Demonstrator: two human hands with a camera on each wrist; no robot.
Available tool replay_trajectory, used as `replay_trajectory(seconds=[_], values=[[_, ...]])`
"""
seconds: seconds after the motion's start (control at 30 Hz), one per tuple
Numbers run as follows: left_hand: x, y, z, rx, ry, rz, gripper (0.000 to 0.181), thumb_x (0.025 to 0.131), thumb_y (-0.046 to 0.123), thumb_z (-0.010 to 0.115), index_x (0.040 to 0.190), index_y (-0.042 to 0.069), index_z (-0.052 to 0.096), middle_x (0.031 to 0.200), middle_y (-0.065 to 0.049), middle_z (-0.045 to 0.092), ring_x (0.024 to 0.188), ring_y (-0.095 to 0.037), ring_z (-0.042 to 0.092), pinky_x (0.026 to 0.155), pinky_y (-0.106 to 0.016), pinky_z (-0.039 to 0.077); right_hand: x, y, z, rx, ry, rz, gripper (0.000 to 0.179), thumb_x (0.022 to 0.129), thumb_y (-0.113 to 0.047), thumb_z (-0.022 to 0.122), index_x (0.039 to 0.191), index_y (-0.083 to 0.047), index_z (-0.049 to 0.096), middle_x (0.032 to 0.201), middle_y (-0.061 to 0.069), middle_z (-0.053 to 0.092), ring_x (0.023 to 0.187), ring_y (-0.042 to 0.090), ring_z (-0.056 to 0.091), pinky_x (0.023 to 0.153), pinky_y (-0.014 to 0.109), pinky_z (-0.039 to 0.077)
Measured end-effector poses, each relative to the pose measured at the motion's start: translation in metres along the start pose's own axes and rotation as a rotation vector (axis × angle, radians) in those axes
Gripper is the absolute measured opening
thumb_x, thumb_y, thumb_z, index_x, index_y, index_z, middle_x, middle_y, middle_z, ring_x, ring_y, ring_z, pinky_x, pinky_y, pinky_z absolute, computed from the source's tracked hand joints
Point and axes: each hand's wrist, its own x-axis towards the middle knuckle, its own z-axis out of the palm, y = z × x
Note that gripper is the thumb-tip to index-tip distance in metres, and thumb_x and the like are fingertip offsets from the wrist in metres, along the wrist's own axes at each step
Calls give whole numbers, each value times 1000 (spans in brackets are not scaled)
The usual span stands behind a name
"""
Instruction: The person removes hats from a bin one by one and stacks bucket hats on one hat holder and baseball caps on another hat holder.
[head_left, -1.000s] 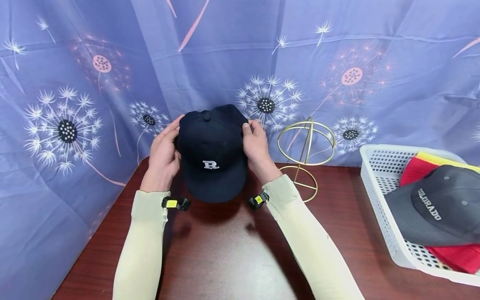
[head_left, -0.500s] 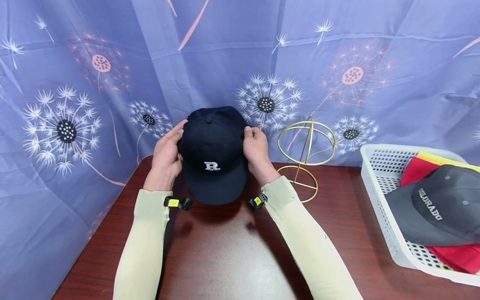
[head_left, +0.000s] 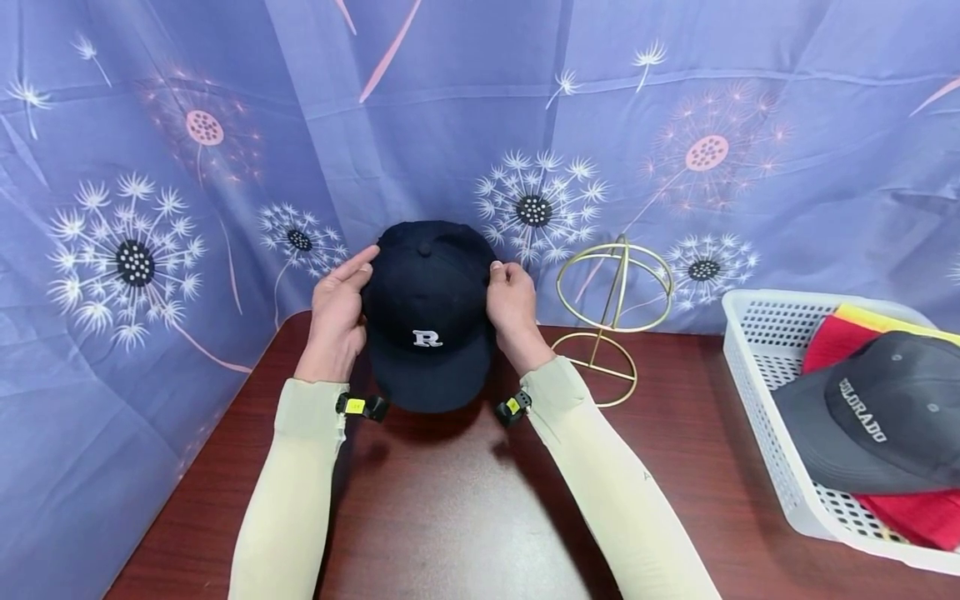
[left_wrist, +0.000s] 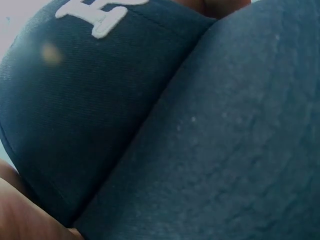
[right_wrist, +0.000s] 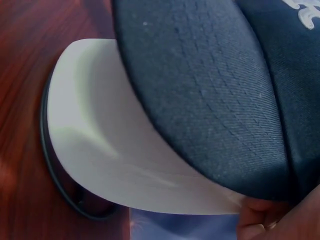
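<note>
1. Landmark: gold wire stand, upright on the counter, patterned curtain behind it.
2. Navy cap left of the stand, front with white letter R facing the person, brim tipped down and nearest the person.
3. Left hand: grasping the navy cap's side farther from the stand, thumb and fingers at the edge.
4. Right hand: pinching the opposite side, between crown and stand; appears apart from the stand.
5. Right wrist view: pale brim-like piece beneath the navy brim, dark loop along its outer edge. Identity uncertain; cannot tell whether it bears the cap.
6. Right of the stand, well apart: white basket containing a grey cap over red fabric. Neither hand near these.
7. Progress (judgement): partway. Done: navy cap secured on both sides, roughly level side to side. Left: final seating or adjustment, if any, and release; neither hand has let go.
</note>
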Motion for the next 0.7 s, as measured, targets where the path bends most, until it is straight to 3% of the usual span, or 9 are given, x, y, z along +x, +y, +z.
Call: replay_trajectory(seconds=[0.43,0.7], values=[[6,-7,-2,17,8,-21,33,110,14,58,141,14,71,157,-1,53,85,-3,67,59,-14,44,3,13,3,-26,4,-4,33,113,-28,49,90,-7,59,89,7,49,91,28,52,79,34,39],[12,-14,-2,18,20,-1,32,109,12,59,139,13,72,155,-2,54,77,-3,63,64,-15,49,4,19,5,-47,23,-32,33,113,-27,51,87,-8,59,87,7,50,90,29,53,80,35,39]])
